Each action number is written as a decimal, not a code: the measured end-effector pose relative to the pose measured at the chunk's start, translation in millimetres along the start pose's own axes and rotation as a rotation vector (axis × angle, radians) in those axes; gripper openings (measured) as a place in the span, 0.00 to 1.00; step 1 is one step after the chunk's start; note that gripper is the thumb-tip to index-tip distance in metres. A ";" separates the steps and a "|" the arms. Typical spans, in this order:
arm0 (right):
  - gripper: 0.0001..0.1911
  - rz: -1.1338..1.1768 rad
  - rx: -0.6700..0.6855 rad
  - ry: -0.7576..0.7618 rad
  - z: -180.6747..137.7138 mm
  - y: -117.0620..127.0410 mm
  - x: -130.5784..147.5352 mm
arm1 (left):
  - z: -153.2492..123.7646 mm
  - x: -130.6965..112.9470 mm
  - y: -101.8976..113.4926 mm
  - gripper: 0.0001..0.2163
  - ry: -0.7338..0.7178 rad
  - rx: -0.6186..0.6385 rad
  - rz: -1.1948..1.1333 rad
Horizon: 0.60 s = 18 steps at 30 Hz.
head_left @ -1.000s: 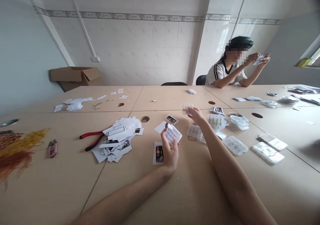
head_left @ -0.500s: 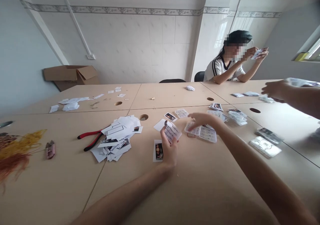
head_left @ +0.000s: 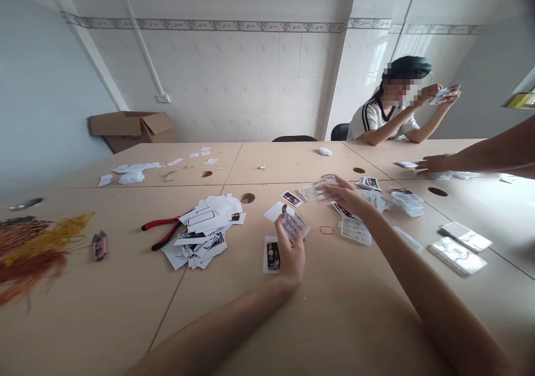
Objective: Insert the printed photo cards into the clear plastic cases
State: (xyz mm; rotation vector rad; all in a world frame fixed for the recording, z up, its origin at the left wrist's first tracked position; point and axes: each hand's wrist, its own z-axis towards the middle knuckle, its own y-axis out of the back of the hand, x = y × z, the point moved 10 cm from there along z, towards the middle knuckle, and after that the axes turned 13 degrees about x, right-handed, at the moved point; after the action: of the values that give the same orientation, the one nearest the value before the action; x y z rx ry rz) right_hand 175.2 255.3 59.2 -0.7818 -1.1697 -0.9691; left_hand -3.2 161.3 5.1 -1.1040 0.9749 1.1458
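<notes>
Through my head camera I see my left hand (head_left: 291, 258) gripping a clear box (head_left: 296, 226) between thumb and fingers above the bench (head_left: 234, 320); small pieces sit in rows inside it. My right hand (head_left: 348, 195) pinches a second box (head_left: 322, 190), with small pieces in it too. Near that hand, a third box (head_left: 356, 232) lies flat on the bench, holding more small pieces. An open carton (head_left: 125, 125) stands behind; its contents are hidden from me.
</notes>
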 end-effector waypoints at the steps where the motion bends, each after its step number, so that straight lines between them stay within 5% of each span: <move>1: 0.17 0.033 -0.010 0.009 1.8 -2.0 -0.5 | 0.3 0.7 -0.3 0.23 -0.001 0.004 -0.003; 18: 0.10 0.036 -0.417 0.224 34.6 20.4 -31.6 | -1.1 -0.1 1.9 0.22 -0.029 -0.010 0.115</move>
State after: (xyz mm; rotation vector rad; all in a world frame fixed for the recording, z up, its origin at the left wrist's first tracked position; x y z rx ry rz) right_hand 177.5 300.8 36.1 -0.9906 -0.7651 -1.2557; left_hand -5.1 160.4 4.6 -1.0474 1.0222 1.2573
